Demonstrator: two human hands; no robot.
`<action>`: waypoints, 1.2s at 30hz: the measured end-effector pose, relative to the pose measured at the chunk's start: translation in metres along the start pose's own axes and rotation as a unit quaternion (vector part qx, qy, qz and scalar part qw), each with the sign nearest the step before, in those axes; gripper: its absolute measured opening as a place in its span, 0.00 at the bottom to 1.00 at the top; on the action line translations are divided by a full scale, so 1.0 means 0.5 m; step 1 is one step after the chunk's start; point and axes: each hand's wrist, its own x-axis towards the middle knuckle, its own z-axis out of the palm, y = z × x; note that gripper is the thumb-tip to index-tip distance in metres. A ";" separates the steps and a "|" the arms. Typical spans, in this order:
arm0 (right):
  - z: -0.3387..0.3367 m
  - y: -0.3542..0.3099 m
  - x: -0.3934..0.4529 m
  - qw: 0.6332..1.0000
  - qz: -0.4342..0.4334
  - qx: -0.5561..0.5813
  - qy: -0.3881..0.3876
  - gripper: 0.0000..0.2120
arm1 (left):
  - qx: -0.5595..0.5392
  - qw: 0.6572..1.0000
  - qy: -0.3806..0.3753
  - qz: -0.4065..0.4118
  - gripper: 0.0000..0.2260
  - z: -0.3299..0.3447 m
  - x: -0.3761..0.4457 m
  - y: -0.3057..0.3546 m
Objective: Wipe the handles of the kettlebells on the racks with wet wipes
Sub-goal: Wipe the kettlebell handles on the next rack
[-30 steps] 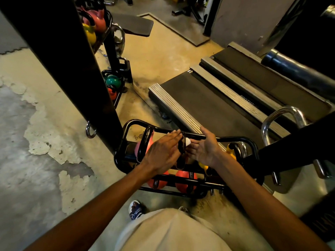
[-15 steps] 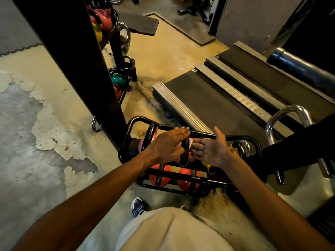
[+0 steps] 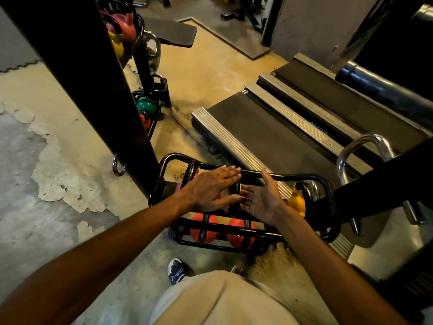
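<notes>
- The left hand (image 3: 212, 192) lies flat, fingers straight, across the black kettlebell handle (image 3: 235, 195) on the low black rack (image 3: 295, 177), gripping nothing.
- The right hand (image 3: 262, 200) faces it palm-up, fingers straight and thumb raised, fingertips touching the same handle from the other side.
- Whether a wet wipe sits between the hands cannot be told.
- 2 orange kettlebells (image 3: 239, 233) rest on the lower rack tier, just below the hands.
- A yellow kettlebell (image 3: 296, 200) stands just right of the right hand.
- A treadmill (image 3: 269, 137) lies beyond the hands.
- A second rack holds a green kettlebell (image 3: 145, 106), well beyond the left hand.
</notes>
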 end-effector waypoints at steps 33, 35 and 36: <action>-0.031 0.031 -0.030 0.981 -0.154 -0.114 0.033 0.42 | -0.217 0.972 0.045 -0.079 0.28 -0.036 0.008 0.025; -0.013 0.031 -0.031 0.972 -0.194 -0.128 0.037 0.39 | -0.210 0.975 0.025 -0.074 0.27 -0.043 0.008 0.027; -0.003 0.036 -0.035 0.967 -0.213 -0.134 0.034 0.37 | -0.214 0.974 0.021 -0.072 0.26 -0.044 0.007 0.029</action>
